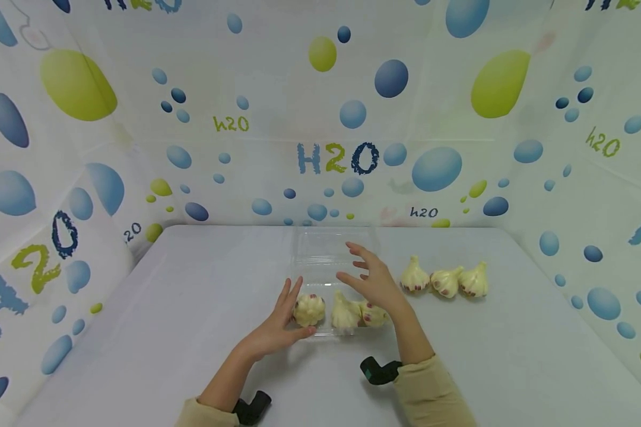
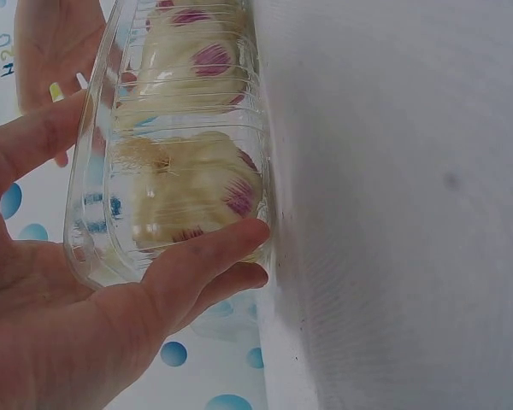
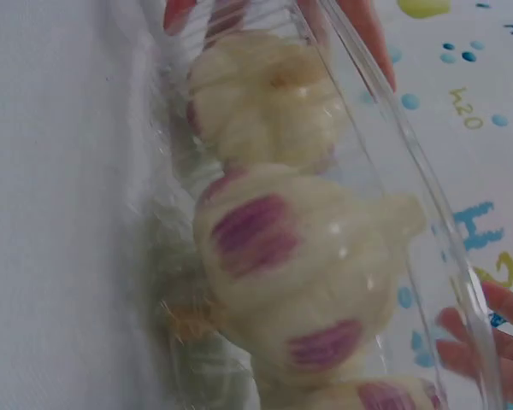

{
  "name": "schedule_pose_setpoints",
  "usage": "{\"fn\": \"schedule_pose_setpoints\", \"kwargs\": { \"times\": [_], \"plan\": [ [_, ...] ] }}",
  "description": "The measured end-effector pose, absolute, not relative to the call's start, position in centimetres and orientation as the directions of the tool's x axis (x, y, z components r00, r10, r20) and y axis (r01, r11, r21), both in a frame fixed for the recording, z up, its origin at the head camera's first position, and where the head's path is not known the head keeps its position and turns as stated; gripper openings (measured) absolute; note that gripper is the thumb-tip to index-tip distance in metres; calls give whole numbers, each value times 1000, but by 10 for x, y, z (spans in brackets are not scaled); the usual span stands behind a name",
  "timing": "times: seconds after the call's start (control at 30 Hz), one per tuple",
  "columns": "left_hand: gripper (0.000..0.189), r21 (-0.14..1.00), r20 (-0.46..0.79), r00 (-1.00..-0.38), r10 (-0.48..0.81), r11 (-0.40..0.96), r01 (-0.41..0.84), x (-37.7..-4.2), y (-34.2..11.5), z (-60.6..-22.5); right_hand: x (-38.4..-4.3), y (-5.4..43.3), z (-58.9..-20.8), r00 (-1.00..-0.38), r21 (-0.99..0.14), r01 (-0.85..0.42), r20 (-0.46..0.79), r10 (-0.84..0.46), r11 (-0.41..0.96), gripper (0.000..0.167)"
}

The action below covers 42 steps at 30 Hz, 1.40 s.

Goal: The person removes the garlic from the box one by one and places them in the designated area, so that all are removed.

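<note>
A hinged clear plastic container (image 1: 326,290) stands on the table with its lid (image 1: 320,246) folded back. Inside, one garlic bulb (image 1: 308,309) sits at the left, and two more garlic bulbs (image 1: 345,311) lie side by side at the right. My left hand (image 1: 278,326) holds the container's left front corner, the thumb across the front wall and the other fingers along the left end. Above the container's right side, my right hand (image 1: 376,281) hovers with spread fingers and nothing in them. Through the clear wall, purple-streaked garlic (image 3: 295,265) shows in the right wrist view.
Right of the container, three garlic bulbs (image 1: 445,281) sit in a row on the white table (image 1: 219,267). A patterned sheet (image 1: 278,89) hangs behind the table and along both sides. Both wrists carry a black camera (image 1: 379,370).
</note>
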<state>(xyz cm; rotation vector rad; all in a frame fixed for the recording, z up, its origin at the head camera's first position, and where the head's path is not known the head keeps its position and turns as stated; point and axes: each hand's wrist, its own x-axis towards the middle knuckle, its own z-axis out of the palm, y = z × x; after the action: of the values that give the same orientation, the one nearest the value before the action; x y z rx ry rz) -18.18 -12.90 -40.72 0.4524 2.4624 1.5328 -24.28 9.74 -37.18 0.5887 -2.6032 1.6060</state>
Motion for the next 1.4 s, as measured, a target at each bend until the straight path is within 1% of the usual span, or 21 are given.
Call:
{"fn": "schedule_pose_setpoints", "kwargs": {
  "times": [0.37, 0.83, 1.13, 1.4],
  "plan": [
    [92, 901, -18, -930, 368, 410, 144, -182, -129, -407, -245, 72, -380, -925, -849, -316, 177, -336, 424, 62],
    [93, 903, -10, -927, 376, 402, 153, -180, -130, -406, -253, 51, -398, -880, -798, -371, 140, -453, 475, 55],
    [92, 900, -5, -927, 375, 406, 159, -182, -130, -409, -258, 44, -399, -842, -781, -366, 45, -538, 506, 48],
    [91, 899, -12, -922, 386, 407, 159, -182, -131, -409, -258, 40, -397, -816, -714, -375, -48, -576, 591, 55]
  ]
}}
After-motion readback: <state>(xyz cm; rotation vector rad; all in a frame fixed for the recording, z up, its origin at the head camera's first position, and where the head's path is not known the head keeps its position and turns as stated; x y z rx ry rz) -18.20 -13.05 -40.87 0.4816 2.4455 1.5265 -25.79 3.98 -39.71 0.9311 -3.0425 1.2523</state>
